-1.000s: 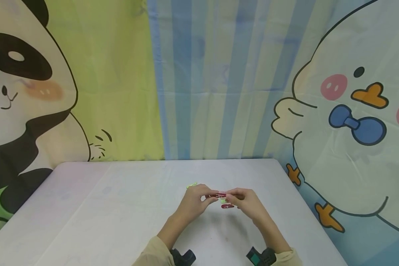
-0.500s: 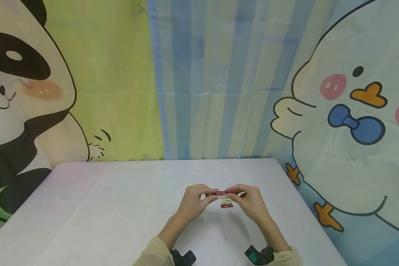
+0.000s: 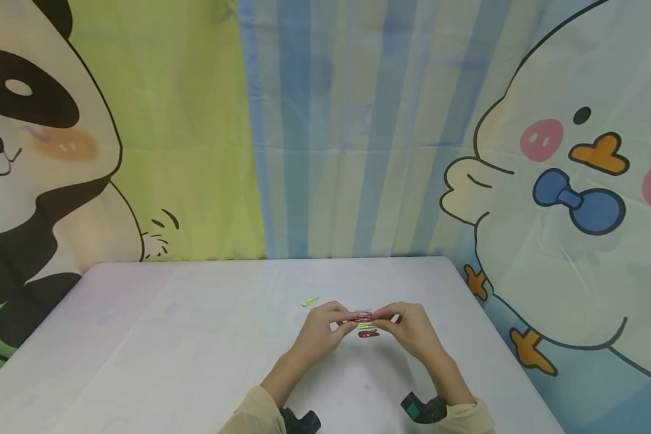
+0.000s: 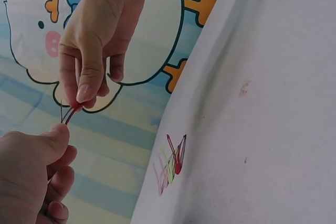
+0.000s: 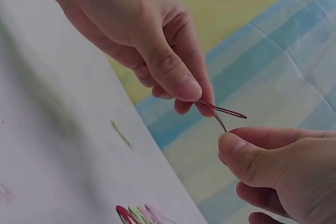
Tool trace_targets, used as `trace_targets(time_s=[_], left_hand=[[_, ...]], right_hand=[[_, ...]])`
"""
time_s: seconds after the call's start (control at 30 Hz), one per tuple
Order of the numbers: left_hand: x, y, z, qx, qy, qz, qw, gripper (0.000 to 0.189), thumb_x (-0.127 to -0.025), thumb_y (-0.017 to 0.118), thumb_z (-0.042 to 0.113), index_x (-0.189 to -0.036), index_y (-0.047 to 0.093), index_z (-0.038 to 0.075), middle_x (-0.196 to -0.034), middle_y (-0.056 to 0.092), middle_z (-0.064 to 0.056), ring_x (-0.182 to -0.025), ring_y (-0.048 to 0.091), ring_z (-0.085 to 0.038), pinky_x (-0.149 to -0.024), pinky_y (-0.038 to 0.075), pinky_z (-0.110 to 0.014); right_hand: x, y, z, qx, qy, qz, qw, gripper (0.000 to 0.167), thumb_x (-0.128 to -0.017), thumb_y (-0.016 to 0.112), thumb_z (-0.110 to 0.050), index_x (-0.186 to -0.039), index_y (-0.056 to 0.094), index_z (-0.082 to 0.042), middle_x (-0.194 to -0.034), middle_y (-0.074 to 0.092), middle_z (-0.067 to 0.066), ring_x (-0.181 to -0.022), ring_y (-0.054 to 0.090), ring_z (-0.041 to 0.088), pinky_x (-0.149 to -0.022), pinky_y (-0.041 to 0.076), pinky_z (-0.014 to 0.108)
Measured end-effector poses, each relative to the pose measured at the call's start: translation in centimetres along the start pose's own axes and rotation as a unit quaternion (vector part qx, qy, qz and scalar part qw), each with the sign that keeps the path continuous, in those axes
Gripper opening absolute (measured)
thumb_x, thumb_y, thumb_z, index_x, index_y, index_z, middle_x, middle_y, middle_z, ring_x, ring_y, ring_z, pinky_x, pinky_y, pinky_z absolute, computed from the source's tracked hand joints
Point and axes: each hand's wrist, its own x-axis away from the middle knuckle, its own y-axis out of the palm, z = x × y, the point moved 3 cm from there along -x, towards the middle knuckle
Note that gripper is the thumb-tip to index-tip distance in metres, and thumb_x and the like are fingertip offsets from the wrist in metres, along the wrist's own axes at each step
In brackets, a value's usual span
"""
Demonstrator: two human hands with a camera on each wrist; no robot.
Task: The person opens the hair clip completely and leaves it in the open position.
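Both hands pinch one dark red snap hair clip (image 5: 231,111) between thumb and fingers, held up above the table. My left hand (image 3: 324,330) grips one end and my right hand (image 3: 411,331) the other. In the right wrist view the clip's thin prongs stand apart, sprung open. Beneath the hands, a row of hair clips lies on the tabletop: a red clip (image 4: 179,161), a green clip (image 4: 170,171) and a pale pink clip (image 4: 158,177). Fingertips partly cover the held clip's ends.
A lone green hair clip (image 3: 310,301) lies on the white table (image 3: 168,349), beyond my left hand. Behind the table's far edge hangs a cartoon-printed curtain (image 3: 336,132). Dark wrist-worn devices (image 3: 425,410) sit at both cuffs.
The hands have shifted only slightly, still holding the red clip. The lone green clip, partly hidden behind the left hand before, now shows fully. The head view has moved a little.
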Motion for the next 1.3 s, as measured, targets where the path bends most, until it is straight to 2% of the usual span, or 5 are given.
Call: trace_targets(time_s=[0.27, 0.47, 0.67, 0.9, 1.3], left_hand=[[0.1, 1.3, -0.4, -0.047, 0.011, -0.01, 0.9988, 0.023, -0.083, 0.073, 0.018, -0.106, 0.074, 0.014, -0.085, 0.067, 0.007, -0.075, 0.054, -0.003, -0.064, 0.045, -0.017], [0.4, 2.7, -0.9, -0.084, 0.014, -0.003, 0.9964, 0.022, -0.081, 0.076, 0.02, -0.102, 0.075, 0.013, -0.086, 0.072, 0.006, -0.073, 0.056, -0.001, -0.067, 0.044, -0.017], [0.9, 3.8, -1.5, -0.095, 0.002, 0.003, 0.9955, 0.019, -0.08, 0.076, 0.019, -0.098, 0.076, 0.016, -0.086, 0.072, 0.007, -0.072, 0.056, -0.001, -0.067, 0.042, -0.018], [1.2, 4.8, -1.9, -0.105, -0.022, -0.002, 0.9942, 0.016, -0.081, 0.075, 0.019, -0.097, 0.074, 0.017, -0.084, 0.071, 0.008, -0.071, 0.055, 0.0, -0.067, 0.044, -0.017], [1.3, 5.8, -2.9, -0.115, -0.033, -0.017, 0.9926, 0.012, -0.082, 0.074, 0.021, -0.094, 0.075, 0.019, -0.082, 0.067, 0.01, -0.068, 0.045, 0.0, -0.063, 0.038, -0.017]], right_hand=[[-0.1, 0.2, 1.5, 0.017, 0.002, -0.037, 0.9992, 0.009, -0.074, 0.079, -0.016, -0.081, 0.076, -0.021, -0.081, 0.071, -0.009, -0.069, 0.054, 0.007, -0.058, 0.045, 0.02], [-0.1, 0.5, 2.4, 0.038, 0.008, -0.065, 0.9972, 0.009, -0.075, 0.079, -0.018, -0.079, 0.075, -0.025, -0.079, 0.071, -0.012, -0.069, 0.053, 0.005, -0.059, 0.043, 0.021], [-0.1, 1.0, 3.5, 0.055, -0.016, -0.084, 0.9948, 0.007, -0.075, 0.078, -0.02, -0.08, 0.075, -0.025, -0.076, 0.07, -0.014, -0.069, 0.053, 0.003, -0.061, 0.041, 0.021], [0.0, 1.7, 4.6, 0.069, -0.002, -0.096, 0.993, 0.01, -0.074, 0.079, -0.017, -0.08, 0.075, -0.024, -0.076, 0.069, -0.013, -0.069, 0.052, 0.004, -0.06, 0.041, 0.02], [0.0, 2.7, 5.4, 0.089, 0.005, -0.099, 0.9911, 0.01, -0.073, 0.08, -0.017, -0.079, 0.075, -0.023, -0.08, 0.071, -0.011, -0.072, 0.058, 0.002, -0.065, 0.047, 0.022]])
